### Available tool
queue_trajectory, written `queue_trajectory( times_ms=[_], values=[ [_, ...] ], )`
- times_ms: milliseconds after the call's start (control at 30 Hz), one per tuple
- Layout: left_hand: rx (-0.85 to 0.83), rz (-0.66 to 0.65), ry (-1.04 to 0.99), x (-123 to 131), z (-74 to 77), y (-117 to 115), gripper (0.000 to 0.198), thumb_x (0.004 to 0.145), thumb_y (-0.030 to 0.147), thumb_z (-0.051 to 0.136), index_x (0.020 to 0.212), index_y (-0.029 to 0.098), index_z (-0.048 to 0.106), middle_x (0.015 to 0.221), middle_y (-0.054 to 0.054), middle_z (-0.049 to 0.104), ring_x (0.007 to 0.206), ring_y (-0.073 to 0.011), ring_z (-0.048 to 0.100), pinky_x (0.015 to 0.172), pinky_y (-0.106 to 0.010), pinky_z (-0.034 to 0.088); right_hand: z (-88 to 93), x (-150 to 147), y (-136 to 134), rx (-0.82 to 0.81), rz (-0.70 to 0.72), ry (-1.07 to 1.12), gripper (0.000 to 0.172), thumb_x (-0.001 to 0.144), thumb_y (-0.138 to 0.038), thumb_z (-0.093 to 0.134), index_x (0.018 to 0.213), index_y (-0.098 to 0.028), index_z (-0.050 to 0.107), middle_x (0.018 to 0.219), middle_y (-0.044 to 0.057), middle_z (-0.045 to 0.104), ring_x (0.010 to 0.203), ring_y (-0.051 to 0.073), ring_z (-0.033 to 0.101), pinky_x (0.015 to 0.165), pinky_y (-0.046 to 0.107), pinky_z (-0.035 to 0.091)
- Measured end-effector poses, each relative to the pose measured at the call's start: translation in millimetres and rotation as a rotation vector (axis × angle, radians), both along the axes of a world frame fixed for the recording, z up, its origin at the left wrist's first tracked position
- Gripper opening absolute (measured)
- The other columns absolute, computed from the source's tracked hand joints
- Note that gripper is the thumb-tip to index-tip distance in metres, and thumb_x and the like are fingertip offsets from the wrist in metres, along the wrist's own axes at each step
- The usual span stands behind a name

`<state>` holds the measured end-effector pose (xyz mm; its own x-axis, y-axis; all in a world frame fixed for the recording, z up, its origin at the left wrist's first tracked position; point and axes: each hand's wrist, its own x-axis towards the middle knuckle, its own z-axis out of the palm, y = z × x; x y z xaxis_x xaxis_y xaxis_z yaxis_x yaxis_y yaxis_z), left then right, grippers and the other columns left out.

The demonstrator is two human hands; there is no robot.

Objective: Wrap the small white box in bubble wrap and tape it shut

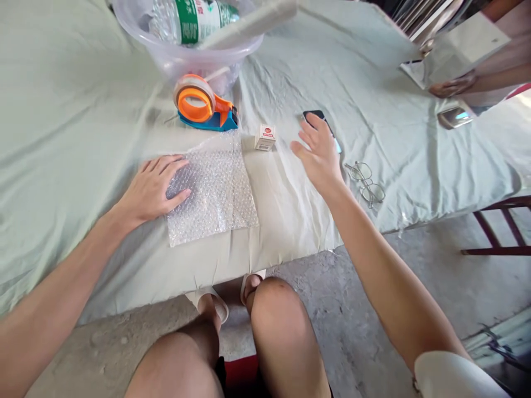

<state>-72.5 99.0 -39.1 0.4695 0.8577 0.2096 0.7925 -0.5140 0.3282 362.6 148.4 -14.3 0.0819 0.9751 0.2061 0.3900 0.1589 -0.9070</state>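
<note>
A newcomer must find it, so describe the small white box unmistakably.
On the pale green tablecloth, find the bubble wrap under the left hand. Between the wrap's upper right corner and the right hand sits the small white box. Unlike the tape dispenser and dark phone nearby, it carries red print and a barcode.

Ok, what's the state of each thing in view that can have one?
Bubble wrap: spread flat.
Left hand: open, resting on the bubble wrap.
Right hand: open, grasping nothing.
Small carton: closed.
Tape dispenser: loaded with a tape roll.
Nearer smartphone: partly hidden; screen unclear.
Farther smartphone: bright patch, lit or reflecting unclear.
Eyeglasses: set down; folded or open unclear.
Plastic basin: holding a bottle.
Green-labelled plastic bottle: on its side.
</note>
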Motion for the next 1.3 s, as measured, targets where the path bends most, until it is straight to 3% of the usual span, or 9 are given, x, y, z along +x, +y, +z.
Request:
queue_trajectory(
  times_ms=[100,167,267,400,533,600,700,867,1300],
  values=[
    [-0.005,-0.027,0.005,0,0.1,0,0.069,0.113,0.056,0.056,0.171,0.02,0.058,0.187,-0.02,0.052,0.176,-0.0473,0.046,0.138,-0.065,0.043,-16.6,-16,49,0.09,0.145,-0.42,0.091,0.089,-0.037,0.094,0.171,-0.037,0.053,0.192,0.012,0.044,0.185,0.043,0.032,0.149,0.078,0.029],
    [-0.012,-0.045,0.019,-1,-0.3,1,0.067,0.113,0.056,0.057,0.17,0.021,0.058,0.191,-0.019,0.046,0.181,-0.048,0.037,0.141,-0.068,0.037,-22.7,-25,68,0.075,0.196,-0.592,0.085,0.089,-0.029,0.092,0.168,-0.032,0.058,0.182,0.016,0.055,0.177,0.047,0.046,0.147,0.08,0.032],
    [-0.015,-0.039,0.018,-1,-1.9,2,0.065,0.112,0.058,0.06,0.166,0.022,0.061,0.19,-0.018,0.048,0.182,-0.0489,0.035,0.143,-0.07,0.032,-19.1,-34,74,0.027,0.184,-0.678,0.063,0.09,-0.023,0.088,0.15,-0.029,0.07,0.153,0.015,0.074,0.143,0.044,0.073,0.132,0.077,0.054],
    [-0.033,-0.023,0.009,-2,-4.8,3,0.067,0.112,0.062,0.062,0.165,0.021,0.061,0.186,-0.019,0.053,0.178,-0.0482,0.043,0.144,-0.07,0.031,9.4,-55,42,0.076,0.238,-0.557,0.054,0.089,-0.023,0.091,0.138,-0.031,0.071,0.141,0.012,0.077,0.126,0.038,0.076,0.119,0.067,0.065],
    [-0.029,-0.042,-0.004,-4,-8.5,4,0.074,0.113,0.07,0.059,0.169,0.022,0.056,0.186,-0.019,0.053,0.175,-0.0472,0.047,0.143,-0.069,0.034,29.8,-99,-9,0.208,0.545,-0.336,0.056,0.094,-0.031,0.089,0.147,-0.031,0.068,0.15,0.009,0.074,0.135,0.032,0.072,0.113,0.051,0.069],
    [-0.023,-0.06,-0.01,-5,-10.3,5,0.078,0.114,0.075,0.056,0.171,0.023,0.054,0.186,-0.019,0.052,0.176,-0.0468,0.046,0.143,-0.069,0.034,24.7,-123,-26,0.217,0.671,-0.307,0.059,0.097,-0.026,0.083,0.153,-0.031,0.066,0.153,0.009,0.071,0.137,0.032,0.07,0.117,0.051,0.066],
    [-0.022,-0.064,-0.009,-6,-11.2,6,0.079,0.113,0.076,0.058,0.171,0.023,0.054,0.186,-0.019,0.053,0.176,-0.0466,0.046,0.143,-0.069,0.034,2.5,-147,-32,0.201,0.762,-0.327,0.059,0.099,-0.017,0.073,0.156,-0.028,0.065,0.143,0.011,0.068,0.129,0.032,0.072,0.118,0.053,0.064],
    [-0.047,-0.033,0.02,-3,-7.9,6,0.073,0.112,0.065,0.063,0.17,0.021,0.056,0.188,-0.019,0.05,0.178,-0.0454,0.044,0.144,-0.068,0.032,-26.6,-152,-20,0.219,0.734,-0.31,0.066,0.095,-0.016,0.07,0.16,-0.024,0.059,0.151,0.016,0.066,0.139,0.036,0.069,0.121,0.057,0.061],
    [-0.116,0.003,0.043,-2,-2.9,5,0.083,0.111,0.058,0.067,0.179,0.018,0.045,0.194,-0.021,0.038,0.183,-0.045,0.033,0.146,-0.066,0.03,-43.5,-144,-14,0.279,0.626,-0.346,0.066,0.102,-0.024,0.069,0.165,-0.031,0.054,0.164,0.015,0.067,0.156,0.039,0.063,0.134,0.065,0.053]
  ],
)
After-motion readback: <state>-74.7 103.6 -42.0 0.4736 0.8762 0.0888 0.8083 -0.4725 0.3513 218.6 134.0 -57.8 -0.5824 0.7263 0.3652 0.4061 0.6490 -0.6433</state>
